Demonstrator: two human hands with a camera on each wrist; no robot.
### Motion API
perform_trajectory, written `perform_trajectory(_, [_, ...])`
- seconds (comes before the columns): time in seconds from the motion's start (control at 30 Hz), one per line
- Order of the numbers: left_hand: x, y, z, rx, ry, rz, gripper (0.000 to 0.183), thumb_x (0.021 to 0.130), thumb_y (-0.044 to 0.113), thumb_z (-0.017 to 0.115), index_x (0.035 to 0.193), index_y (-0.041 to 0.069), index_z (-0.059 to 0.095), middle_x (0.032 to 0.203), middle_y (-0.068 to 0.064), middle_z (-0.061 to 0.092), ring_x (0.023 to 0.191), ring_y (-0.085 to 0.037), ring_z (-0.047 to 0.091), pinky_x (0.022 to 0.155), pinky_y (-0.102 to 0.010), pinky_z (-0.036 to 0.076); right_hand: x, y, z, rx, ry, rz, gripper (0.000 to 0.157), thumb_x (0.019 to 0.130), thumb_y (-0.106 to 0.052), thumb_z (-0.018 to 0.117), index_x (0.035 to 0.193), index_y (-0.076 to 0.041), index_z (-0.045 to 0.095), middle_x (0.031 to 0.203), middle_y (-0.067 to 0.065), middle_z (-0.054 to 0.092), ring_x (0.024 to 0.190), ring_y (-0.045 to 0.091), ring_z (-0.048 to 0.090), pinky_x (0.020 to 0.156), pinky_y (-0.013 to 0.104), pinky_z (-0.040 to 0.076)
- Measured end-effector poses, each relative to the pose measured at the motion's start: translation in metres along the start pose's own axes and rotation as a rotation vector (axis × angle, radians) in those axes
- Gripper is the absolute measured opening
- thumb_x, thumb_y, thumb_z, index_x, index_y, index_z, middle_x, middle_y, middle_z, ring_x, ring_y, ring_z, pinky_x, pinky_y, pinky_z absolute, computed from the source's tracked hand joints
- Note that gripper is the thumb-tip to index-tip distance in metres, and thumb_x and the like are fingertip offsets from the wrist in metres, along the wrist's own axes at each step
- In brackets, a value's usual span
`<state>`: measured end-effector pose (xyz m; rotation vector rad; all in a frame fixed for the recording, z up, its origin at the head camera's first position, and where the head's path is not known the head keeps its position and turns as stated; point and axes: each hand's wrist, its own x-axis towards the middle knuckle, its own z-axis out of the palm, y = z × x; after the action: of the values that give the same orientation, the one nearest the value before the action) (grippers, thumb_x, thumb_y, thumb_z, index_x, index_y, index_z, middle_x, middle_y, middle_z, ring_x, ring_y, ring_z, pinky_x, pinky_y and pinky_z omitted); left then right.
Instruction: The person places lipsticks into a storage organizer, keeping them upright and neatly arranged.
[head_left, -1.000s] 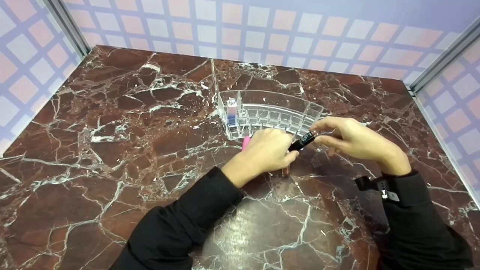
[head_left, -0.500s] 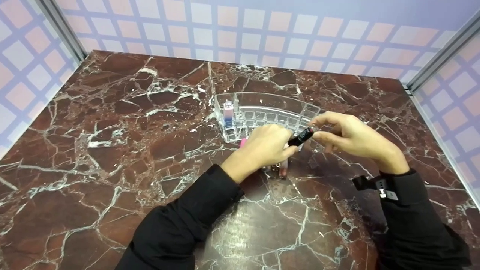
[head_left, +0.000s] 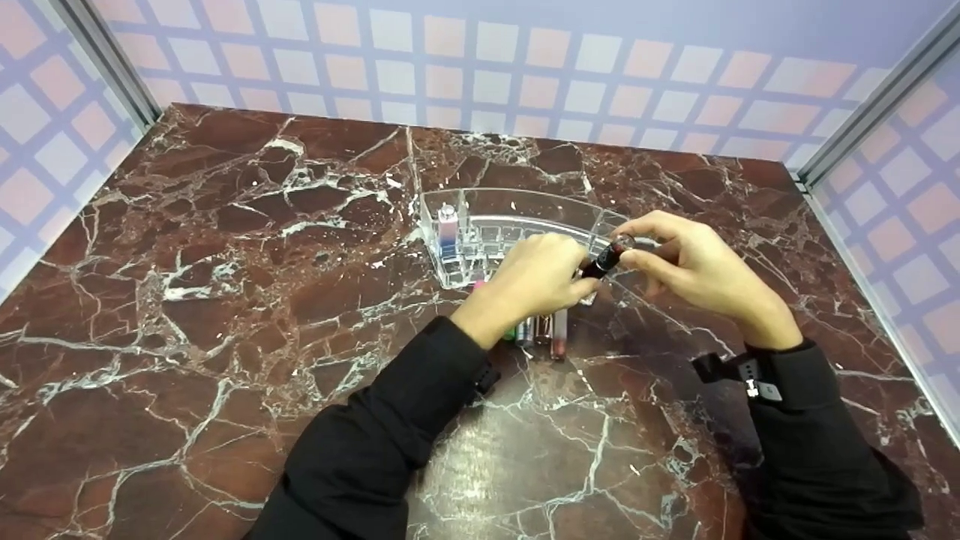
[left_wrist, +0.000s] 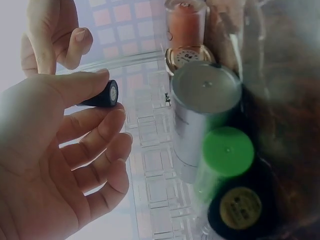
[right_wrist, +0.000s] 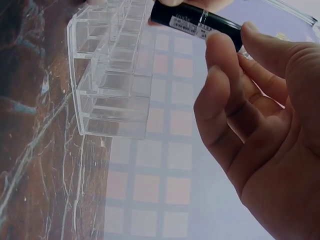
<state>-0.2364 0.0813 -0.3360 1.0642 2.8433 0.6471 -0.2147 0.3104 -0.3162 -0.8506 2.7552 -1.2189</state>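
A black lipstick tube (head_left: 604, 260) with a small white label is held between both hands above the front right of a clear acrylic organizer (head_left: 525, 196). My left hand (head_left: 536, 274) pinches one end between thumb and forefinger, its other fingers loosely bent in the left wrist view. At the opposite end, the thumb and fingertips of my right hand (head_left: 686, 259) pinch the tube. Below the left hand lie several cosmetics, among them a green-capped tube (left_wrist: 228, 151), a silver-capped tube (left_wrist: 206, 90), a black-cased one (left_wrist: 241, 207) and an orange-toned tube (left_wrist: 186, 25).
A pink-and-blue tube with a clear top (head_left: 448, 231) stands in the organizer's left rear compartment. Tiered small slots fill the organizer's front. Brown marbled table (head_left: 225, 337) surrounds it, and checkered panels (head_left: 450, 67) rise behind and at both sides.
Both hands have lifted a little with the lipstick tube, whose right-hand end now tips up toward the head camera. More of the cosmetics below the left hand has come into view.
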Motion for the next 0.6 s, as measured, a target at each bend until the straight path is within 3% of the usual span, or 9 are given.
perform_trajectory(0.13, [0.007,0.006,0.001,-0.024,0.003,-0.012,0.022,0.098,0.035,0.067,0.095,0.014,0.073,0.08,0.004,0.062,0.062,-0.01,0.051,0.052,-0.022,0.043,-0.004,0.002,0.0,-0.037,0.055,0.013,0.029,0.101,-0.017,0.065,0.129,-0.013,0.064,0.087,0.004,0.072,0.049,0.019,0.062,0.042,0.029,0.05])
perform_trajectory(0.37, [0.015,0.011,0.001,-0.046,0.076,-0.063,0.017,0.096,0.031,0.07,0.094,0.014,0.072,0.078,0.003,0.063,0.06,-0.01,0.051,0.052,-0.023,0.044,0.0,-0.001,0.001,-0.026,0.133,-0.001,0.032,0.101,-0.015,0.064,0.132,-0.013,0.063,0.098,0.007,0.07,0.05,0.019,0.062,0.042,0.028,0.05])
perform_trajectory(0.6, [0.019,0.01,0.002,-0.059,0.169,-0.097,0.016,0.093,0.026,0.073,0.103,0.013,0.073,0.087,0.002,0.068,0.066,-0.013,0.058,0.058,-0.024,0.049,0.005,-0.002,0.004,-0.039,0.195,-0.02,0.035,0.099,-0.013,0.067,0.133,-0.009,0.061,0.104,0.01,0.068,0.05,0.018,0.062,0.042,0.027,0.051])
